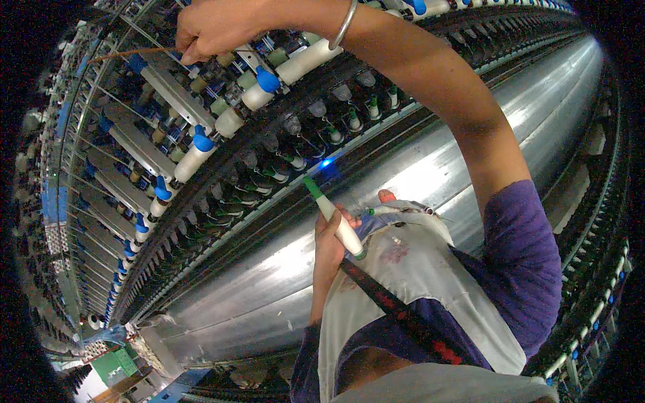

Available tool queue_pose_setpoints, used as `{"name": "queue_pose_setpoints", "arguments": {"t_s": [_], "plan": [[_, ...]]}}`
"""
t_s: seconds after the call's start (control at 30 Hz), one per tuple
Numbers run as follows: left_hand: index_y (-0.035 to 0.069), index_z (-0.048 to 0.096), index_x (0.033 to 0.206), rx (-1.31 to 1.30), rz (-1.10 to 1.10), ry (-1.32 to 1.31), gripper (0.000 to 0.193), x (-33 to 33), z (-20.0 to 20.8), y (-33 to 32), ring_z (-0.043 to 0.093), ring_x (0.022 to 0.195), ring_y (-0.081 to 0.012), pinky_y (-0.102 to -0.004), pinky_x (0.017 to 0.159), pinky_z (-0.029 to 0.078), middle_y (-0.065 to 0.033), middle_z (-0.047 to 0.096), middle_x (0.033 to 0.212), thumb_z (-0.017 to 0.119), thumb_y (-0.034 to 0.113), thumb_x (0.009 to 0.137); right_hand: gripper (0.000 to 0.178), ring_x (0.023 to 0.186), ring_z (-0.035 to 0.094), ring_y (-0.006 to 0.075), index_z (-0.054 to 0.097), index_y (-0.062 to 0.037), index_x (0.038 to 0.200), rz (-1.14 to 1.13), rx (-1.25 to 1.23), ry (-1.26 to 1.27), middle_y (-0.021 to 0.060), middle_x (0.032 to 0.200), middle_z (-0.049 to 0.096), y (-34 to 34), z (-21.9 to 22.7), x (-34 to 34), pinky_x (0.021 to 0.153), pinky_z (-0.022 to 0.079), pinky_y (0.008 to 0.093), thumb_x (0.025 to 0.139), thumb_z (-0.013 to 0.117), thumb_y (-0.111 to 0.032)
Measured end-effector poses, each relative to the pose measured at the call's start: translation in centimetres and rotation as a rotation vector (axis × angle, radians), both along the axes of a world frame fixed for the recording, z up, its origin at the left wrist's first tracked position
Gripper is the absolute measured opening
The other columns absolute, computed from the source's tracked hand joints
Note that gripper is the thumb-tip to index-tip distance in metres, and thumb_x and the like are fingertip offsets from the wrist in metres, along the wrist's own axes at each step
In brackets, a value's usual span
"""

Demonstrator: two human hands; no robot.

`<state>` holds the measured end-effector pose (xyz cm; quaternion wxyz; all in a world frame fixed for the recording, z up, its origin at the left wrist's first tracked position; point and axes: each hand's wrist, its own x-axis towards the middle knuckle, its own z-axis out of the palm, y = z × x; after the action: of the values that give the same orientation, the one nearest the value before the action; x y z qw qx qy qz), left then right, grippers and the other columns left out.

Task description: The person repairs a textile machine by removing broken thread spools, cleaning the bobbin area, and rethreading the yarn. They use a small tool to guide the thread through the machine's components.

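My left hand (326, 246) is closed around a bobbin (346, 233) wound with white yarn. Its green tip slants up toward the row of spindles, and its green base is near my apron. My right arm, with a metal bangle (344, 25) on it, reaches across the top of the view. Over the machine's rollers my right hand (218, 30) is closed, fingers bent down. A thin orange-brown strip (134, 54) runs leftward from its fingertips; whether they grip it or something else is hidden.
Below the rollers, spindles with green-tipped bobbins (355, 121) line the spinning frame. Blue-capped roller arms (203, 140) stand above them. A blue light (326, 163) glows on the rail. A smooth metal cover (269, 258) runs alongside. My pale apron (403, 258) bulges, with small items at its top. Another machine (591, 269) stands at right.
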<state>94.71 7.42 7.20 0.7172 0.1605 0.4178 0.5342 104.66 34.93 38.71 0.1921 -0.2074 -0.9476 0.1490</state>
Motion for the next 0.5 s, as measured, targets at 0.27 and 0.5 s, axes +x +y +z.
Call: {"name": "queue_pose_setpoints", "arguments": {"t_s": [0.27,0.5], "plan": [[0.005,0.047,0.104,0.002,-0.017,0.005,0.019,-0.3,0.4,0.1,0.055,0.074,-0.0183,-0.0419,0.077,0.051,-0.0068,0.053,0.083,0.055,0.018,0.092,0.029,0.059,0.057,0.0310,0.068,0.0069,0.083,0.008,0.007,0.031,0.0200,0.069,0.063,0.2,-0.3,0.7,0.062,0.048,0.0437,0.088,0.057,-0.020],[0.005,0.045,0.105,-0.005,-0.010,-0.020,0.019,-0.4,0.5,0.2,0.055,0.074,-0.0177,-0.0408,0.078,0.051,-0.0064,0.052,0.084,0.054,0.014,0.092,0.032,0.053,0.053,0.0286,0.065,0.0080,0.073,0.017,-0.033,0.107,0.0180,0.060,0.058,-0.5,-0.4,0.5,0.058,0.046,0.0424,0.089,0.056,-0.019]]}}
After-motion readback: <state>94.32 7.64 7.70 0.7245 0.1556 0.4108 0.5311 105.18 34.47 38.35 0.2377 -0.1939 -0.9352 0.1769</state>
